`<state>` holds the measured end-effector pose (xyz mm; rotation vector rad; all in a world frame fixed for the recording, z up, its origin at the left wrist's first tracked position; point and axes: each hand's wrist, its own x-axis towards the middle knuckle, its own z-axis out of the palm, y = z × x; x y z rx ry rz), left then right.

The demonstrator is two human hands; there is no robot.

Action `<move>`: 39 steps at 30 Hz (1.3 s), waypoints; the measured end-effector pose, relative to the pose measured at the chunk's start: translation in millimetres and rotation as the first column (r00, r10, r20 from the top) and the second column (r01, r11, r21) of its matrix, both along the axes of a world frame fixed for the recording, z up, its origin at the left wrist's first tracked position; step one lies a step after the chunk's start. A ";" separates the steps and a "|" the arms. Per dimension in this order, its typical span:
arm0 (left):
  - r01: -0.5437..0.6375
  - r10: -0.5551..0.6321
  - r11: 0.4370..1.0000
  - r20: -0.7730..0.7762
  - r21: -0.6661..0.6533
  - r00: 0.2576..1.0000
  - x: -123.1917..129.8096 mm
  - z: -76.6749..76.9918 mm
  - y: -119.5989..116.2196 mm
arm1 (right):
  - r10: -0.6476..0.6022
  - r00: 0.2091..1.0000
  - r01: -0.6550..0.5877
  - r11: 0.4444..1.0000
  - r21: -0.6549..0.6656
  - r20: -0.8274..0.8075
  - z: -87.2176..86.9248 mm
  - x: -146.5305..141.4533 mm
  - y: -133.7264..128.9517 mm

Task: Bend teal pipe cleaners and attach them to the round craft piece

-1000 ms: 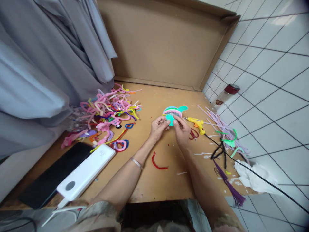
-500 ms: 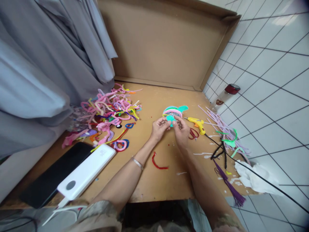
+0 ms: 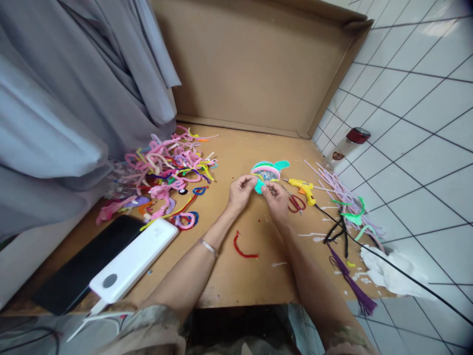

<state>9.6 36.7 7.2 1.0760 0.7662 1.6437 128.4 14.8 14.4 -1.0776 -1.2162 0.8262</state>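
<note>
Between my two hands is a small teal fuzzy piece (image 3: 259, 186). My left hand (image 3: 241, 191) pinches its left side with thumb and fingertips, and my right hand (image 3: 276, 198) grips its right side the same way. Just behind them sits a round craft piece (image 3: 266, 171) with pink and green fuzzy rims and a teal fin-like part (image 3: 282, 165) at its upper right. Red-handled scissors (image 3: 296, 203) lie beside my right hand, partly hidden by it. A curved red pipe cleaner (image 3: 244, 249) rests on the table nearer to me.
A yellow glue gun (image 3: 303, 189) with a black cord lies at the right, near lilac pipe cleaners (image 3: 328, 190) and a purple tassel (image 3: 351, 281). On the left are a tangled pipe-cleaner pile (image 3: 173, 162), a white power bank (image 3: 135, 259) and a black phone (image 3: 88, 261).
The teal piece has been turned and sits slightly lower and further left between my fingers. My hands have moved a little apart, uncovering more of the round piece and the scissors.
</note>
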 end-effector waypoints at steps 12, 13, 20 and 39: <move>-0.027 0.027 0.999 0.019 -0.021 0.999 7.2 1.0 -7.4 | -0.183 0.950 0.123 0.965 0.233 0.253 8.4 -0.8 -9.9; -0.027 0.027 0.999 0.019 -0.019 0.999 7.7 0.9 -7.7 | -0.191 0.944 0.123 0.960 0.250 0.267 8.6 -0.6 -10.1; -0.032 0.033 0.999 0.007 -0.021 0.999 9.9 -0.4 -7.2 | -0.202 0.948 0.142 0.960 0.241 0.247 2.4 -1.6 -7.7; -0.067 0.067 0.998 -0.171 0.006 0.983 9.0 0.3 -12.2 | -0.248 0.942 0.167 0.932 0.323 0.228 0.9 -3.6 -10.0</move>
